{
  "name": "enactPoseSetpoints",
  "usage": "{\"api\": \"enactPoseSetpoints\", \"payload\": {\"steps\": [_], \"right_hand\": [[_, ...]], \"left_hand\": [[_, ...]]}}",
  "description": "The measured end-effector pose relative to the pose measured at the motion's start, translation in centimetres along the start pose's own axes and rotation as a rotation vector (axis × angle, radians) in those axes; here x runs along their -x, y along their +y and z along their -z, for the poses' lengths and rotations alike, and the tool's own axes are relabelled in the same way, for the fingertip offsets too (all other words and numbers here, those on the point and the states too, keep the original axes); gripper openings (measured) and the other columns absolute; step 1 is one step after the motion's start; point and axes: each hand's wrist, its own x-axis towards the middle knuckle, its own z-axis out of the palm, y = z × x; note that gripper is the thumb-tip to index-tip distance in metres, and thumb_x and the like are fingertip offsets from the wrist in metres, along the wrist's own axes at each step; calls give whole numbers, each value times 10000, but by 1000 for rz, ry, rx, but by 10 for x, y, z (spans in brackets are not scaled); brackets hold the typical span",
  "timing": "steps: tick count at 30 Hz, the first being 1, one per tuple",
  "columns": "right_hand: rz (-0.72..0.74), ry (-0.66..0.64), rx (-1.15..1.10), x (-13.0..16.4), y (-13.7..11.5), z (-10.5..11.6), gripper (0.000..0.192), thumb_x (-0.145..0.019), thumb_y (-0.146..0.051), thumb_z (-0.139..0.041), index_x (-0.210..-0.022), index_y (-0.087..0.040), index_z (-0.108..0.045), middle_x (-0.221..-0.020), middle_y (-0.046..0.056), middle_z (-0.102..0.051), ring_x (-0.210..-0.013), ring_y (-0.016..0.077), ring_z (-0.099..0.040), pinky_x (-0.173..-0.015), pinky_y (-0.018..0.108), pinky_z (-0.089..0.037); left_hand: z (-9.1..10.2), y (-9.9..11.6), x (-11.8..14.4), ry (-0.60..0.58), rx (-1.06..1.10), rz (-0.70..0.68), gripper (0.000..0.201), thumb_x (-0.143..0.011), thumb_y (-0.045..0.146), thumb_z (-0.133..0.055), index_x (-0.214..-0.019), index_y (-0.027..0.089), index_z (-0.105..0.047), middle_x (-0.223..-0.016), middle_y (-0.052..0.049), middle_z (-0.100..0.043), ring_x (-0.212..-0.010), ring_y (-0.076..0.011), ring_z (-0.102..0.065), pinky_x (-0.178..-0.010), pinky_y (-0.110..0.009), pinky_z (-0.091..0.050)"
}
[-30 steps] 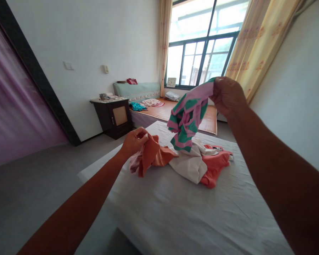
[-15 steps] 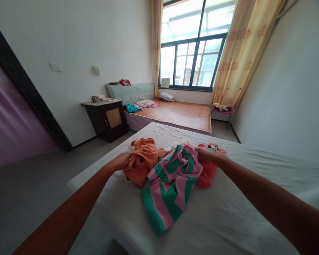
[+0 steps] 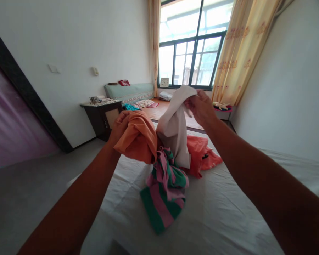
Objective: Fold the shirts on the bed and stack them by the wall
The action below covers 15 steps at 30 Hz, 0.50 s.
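Raised over the bed, my left hand [image 3: 121,122] is closed on an orange garment [image 3: 139,136] that hangs in a loose bundle. My right hand [image 3: 199,106], higher up, pinches the edge of an off-white garment [image 3: 177,124], which drapes down toward the pile. Below them a green and pink striped garment [image 3: 163,202] lies crumpled on the white bed sheet [image 3: 215,216]. A coral-red garment [image 3: 199,152] rests to its right, partly behind the off-white cloth. Whether the orange and off-white pieces are joined cannot be made out.
Beyond this bed stands a second bed with a brown mat [image 3: 161,108] and a pale green headboard [image 3: 130,91]. A dark bedside cabinet [image 3: 98,118] is at the left, and a pink stool [image 3: 223,107] at the right by the curtain [image 3: 234,53].
Both hands have risen, lifting the orange garment and the off-white garment off the bed. My right hand has left the striped garment's edge, and the striped garment has slumped lower.
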Motion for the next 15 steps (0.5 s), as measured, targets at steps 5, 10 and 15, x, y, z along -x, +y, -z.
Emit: {"api": "enactPoseSetpoints", "payload": {"steps": [5,10,15], "right_hand": [[-487,-626,401,48,43,35,358,-697,-348,-702,-994,-204,-565,-840,39,-690,-665,122,-604,-588,235,-478],[-391,-854,1032,90,68,77,257,-657,-381,-704,-830,-193,-679,-779,28,-677,-681,155,-579,-572,243,-404],[-274,-814,1300,109,67,67,144,-689,-334,-656,-621,-207,-659,-599,17,-615,-557,138,-530,-503,245,-312]], "left_hand": [[12,-53,45,-298,-215,260,385,-694,458,-629,-917,145,-621,-740,-15,-633,-640,-141,-579,-578,-253,-468],[39,-65,65,-275,-398,232,464,-732,483,-596,-1061,158,-633,-1018,-97,-668,-898,-225,-625,-754,-349,-513],[31,-48,66,-302,-466,143,378,-783,426,-546,-1042,170,-652,-1068,-93,-645,-939,-226,-622,-745,-333,-530]]}}
